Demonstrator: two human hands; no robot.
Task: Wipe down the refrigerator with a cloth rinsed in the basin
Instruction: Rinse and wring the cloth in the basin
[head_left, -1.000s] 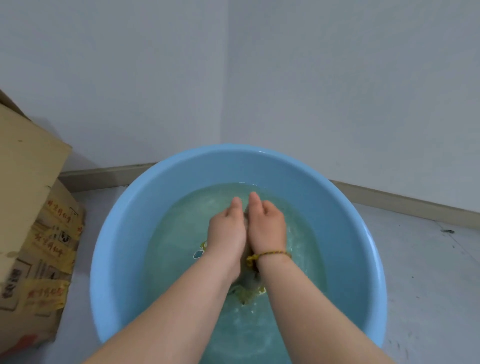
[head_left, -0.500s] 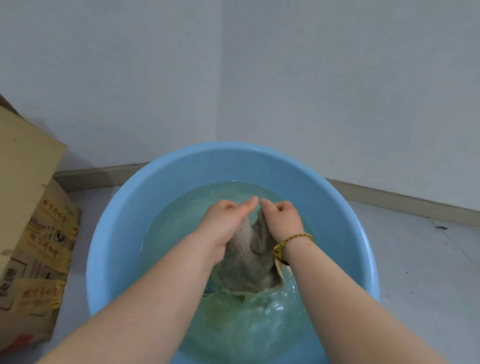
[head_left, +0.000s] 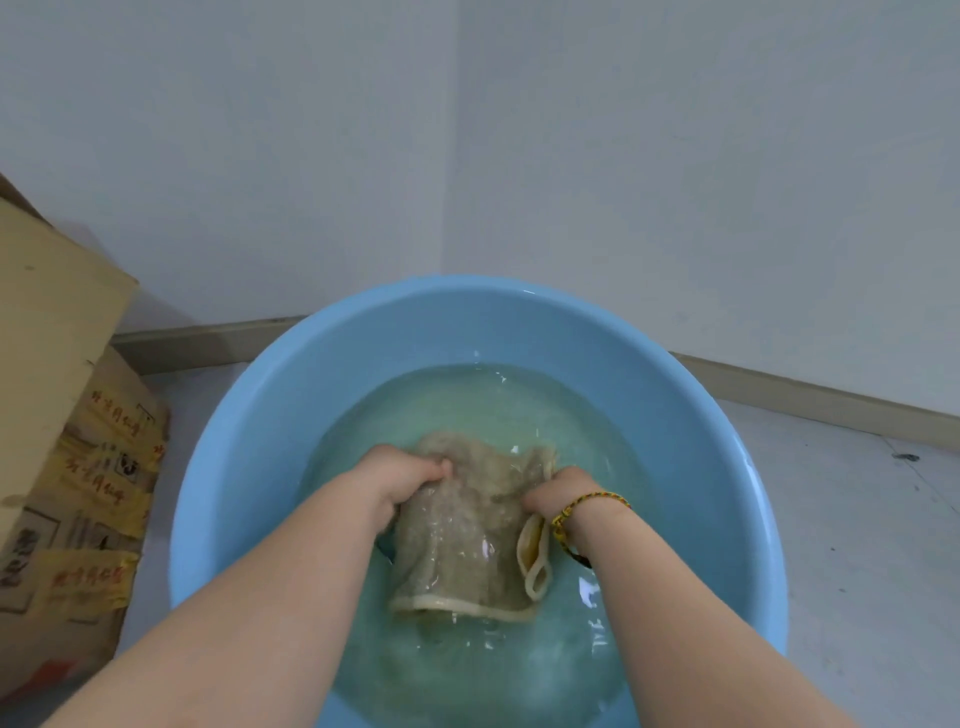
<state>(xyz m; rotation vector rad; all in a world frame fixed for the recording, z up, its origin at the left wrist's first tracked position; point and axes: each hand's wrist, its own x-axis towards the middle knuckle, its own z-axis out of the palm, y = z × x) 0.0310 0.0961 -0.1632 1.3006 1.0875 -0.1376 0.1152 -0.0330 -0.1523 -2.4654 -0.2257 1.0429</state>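
A round light-blue basin (head_left: 270, 441) sits on the floor in a room corner, holding cloudy greenish water. A wet beige cloth (head_left: 467, 535) with a pale hem is spread at the water's surface in the middle. My left hand (head_left: 405, 480) grips its upper left edge. My right hand (head_left: 563, 493), with a braided yellow bracelet on the wrist, grips its upper right edge. The two hands are apart with the cloth stretched between them. The refrigerator is not in view.
A taped cardboard box (head_left: 57, 441) stands close to the basin's left side. Two grey walls meet behind the basin, with a baseboard (head_left: 810, 395) along the floor. Grey floor (head_left: 857, 545) lies to the right.
My hands were pressed together under water over the cloth, then lifted it bunched. Now they have moved apart and the cloth is spread wide between them.
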